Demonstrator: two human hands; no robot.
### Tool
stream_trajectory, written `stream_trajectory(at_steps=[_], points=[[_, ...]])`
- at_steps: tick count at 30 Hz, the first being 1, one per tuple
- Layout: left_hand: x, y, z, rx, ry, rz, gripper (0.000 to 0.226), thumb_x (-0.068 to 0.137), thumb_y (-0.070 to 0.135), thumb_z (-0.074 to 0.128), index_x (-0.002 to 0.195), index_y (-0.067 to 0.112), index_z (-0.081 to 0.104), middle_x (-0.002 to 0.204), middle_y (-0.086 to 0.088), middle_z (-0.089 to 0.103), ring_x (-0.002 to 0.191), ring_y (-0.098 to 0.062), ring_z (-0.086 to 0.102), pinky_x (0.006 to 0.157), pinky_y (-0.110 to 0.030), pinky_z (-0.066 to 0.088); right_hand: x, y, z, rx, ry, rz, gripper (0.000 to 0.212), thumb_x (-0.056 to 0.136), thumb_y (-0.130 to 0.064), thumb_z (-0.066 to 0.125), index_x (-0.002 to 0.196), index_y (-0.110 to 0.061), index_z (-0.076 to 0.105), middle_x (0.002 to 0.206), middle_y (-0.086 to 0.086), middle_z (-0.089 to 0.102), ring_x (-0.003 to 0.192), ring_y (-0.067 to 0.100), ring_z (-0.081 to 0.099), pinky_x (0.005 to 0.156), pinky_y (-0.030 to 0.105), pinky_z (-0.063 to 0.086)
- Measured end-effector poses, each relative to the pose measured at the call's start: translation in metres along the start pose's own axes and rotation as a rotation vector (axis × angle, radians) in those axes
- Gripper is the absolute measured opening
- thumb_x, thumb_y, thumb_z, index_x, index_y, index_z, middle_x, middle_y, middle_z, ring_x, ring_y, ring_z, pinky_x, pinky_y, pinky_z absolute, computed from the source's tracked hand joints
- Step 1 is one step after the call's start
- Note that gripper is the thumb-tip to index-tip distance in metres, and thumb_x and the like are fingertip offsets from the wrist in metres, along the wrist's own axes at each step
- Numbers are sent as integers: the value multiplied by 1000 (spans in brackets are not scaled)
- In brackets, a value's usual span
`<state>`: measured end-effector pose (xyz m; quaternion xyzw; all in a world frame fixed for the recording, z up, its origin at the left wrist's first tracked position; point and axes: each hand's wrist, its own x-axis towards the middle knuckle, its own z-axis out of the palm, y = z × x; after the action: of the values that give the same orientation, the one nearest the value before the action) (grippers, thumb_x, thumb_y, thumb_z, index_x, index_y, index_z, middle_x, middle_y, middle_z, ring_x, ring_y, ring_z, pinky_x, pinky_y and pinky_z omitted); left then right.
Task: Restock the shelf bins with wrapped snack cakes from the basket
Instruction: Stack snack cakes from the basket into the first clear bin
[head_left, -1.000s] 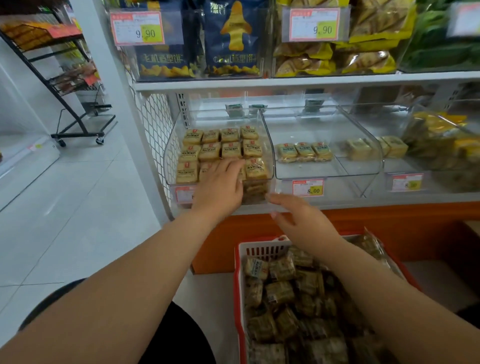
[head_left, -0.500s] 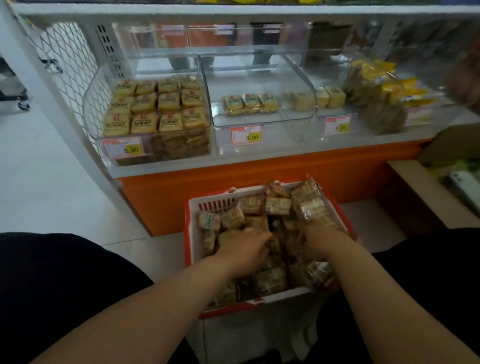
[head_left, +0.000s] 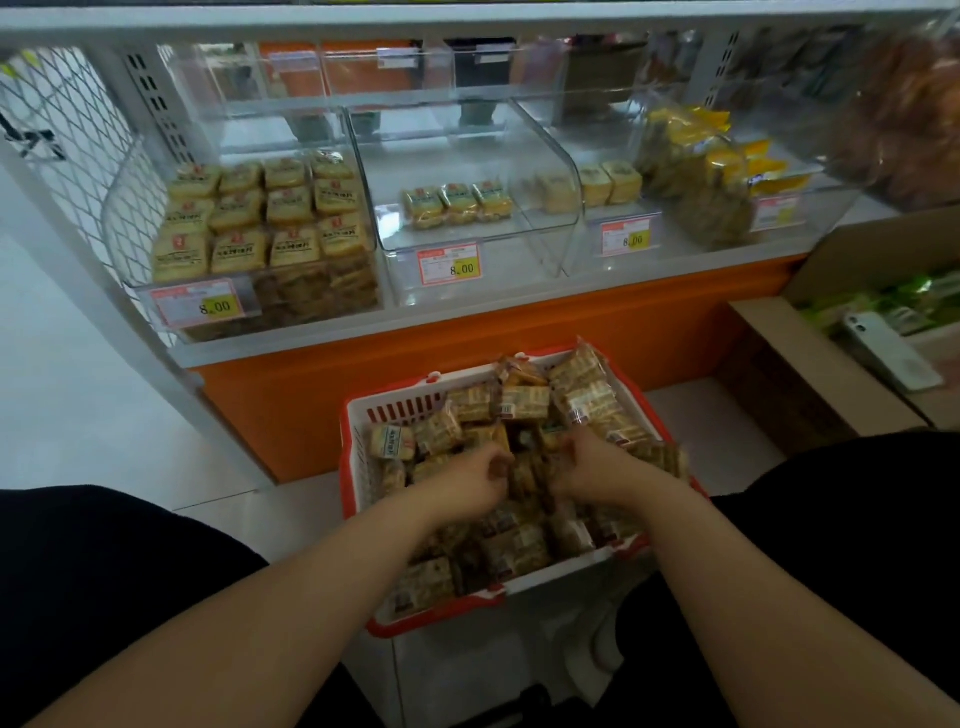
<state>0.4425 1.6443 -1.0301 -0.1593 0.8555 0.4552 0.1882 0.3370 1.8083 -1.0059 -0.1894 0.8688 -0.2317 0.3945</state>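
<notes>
The red and white basket (head_left: 395, 410) sits on the floor, heaped with wrapped snack cakes (head_left: 524, 402). The left shelf bin (head_left: 311, 301) is full; the middle bin (head_left: 545, 156) holds three near its back.

Both hands' fingertips are buried among the wrapped snack cakes (head_left: 524, 402) in the basket (head_left: 358, 415), grip unreadable. The picture's right edge cuts the cardboard box (head_left: 810, 364). Price-tag (head_left: 449, 264) small print is illegible.

Basket (head_left: 358, 415): red rim, white slotted walls. Snack cakes (head_left: 524, 402): tan and brown wrappers. Shelf base (head_left: 597, 332): orange.
</notes>
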Motion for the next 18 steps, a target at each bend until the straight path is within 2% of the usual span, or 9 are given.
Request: stream_trajectory(at_steps=[1,3,5,6,10,13,15,17,18], points=[[-2,3,-9,-97,-3,-53,18,99,22,52,115,27,58,103,9,58,92,-8,59,82,-28,53,-2,-6,-6,203,-28,-26,59,80,-21,73,130,-20,42,117,0,58,99,15,60,75,30,52],[-12,9,-27,-471,-72,-222,9,101,25,52,105,27,60,107,0,66,99,-19,65,93,-38,52,-6,-17,-12,589,-145,-69,52,73,-16,71,120,-23,51,124,-1,60,106,21,62,74,35,55],[-22,10,-42,-831,-170,-292,17,101,30,53,115,22,58,117,-11,69,105,-29,68,93,-46,53,-9,-26,-13,875,-269,-160,59,71,-3,64,127,-21,52,131,2,58,113,27,61,70,36,57],[-26,10,-48,-902,-185,-271,24,101,28,54,122,19,57,117,-13,70,105,-32,69,88,-46,55,-10,-31,-12,953,-313,-210,62,74,4,58,132,-17,49,134,5,57,115,28,61,69,35,57],[-36,17,-62,-933,-125,-148,24,97,11,56,121,16,57,101,-8,76,93,-22,73,74,-33,59,-17,-51,-10,1028,-375,-320,60,84,18,46,135,-14,49,135,6,58,117,31,59,78,42,57],[-42,21,-73,-817,-21,-95,29,95,8,60,121,20,58,96,-4,76,90,-19,72,82,-32,55,-19,-65,-12,914,-298,-365,46,89,6,55,128,-17,55,124,5,64,109,29,64,85,46,54],[-46,24,-83,-761,66,-58,36,93,3,62,125,17,56,91,-2,76,85,-18,72,75,-31,56,-20,-75,-12,777,-240,-367,37,90,-5,63,123,-20,56,117,4,68,102,26,68,86,44,56],[-50,29,-96,-772,128,-43,37,92,0,63,126,14,55,87,-2,76,80,-17,74,64,-28,58,-19,-84,-11,705,-189,-342,37,88,-12,68,121,-18,54,114,7,69,97,24,71,80,39,59],[-53,31,-102,-770,141,-47,40,91,-1,63,128,12,53,92,-5,76,81,-19,74,65,-29,59,-17,-89,-10,717,-155,-327,38,87,-13,69,121,-16,52,113,9,68,96,25,71,77,37,59]])
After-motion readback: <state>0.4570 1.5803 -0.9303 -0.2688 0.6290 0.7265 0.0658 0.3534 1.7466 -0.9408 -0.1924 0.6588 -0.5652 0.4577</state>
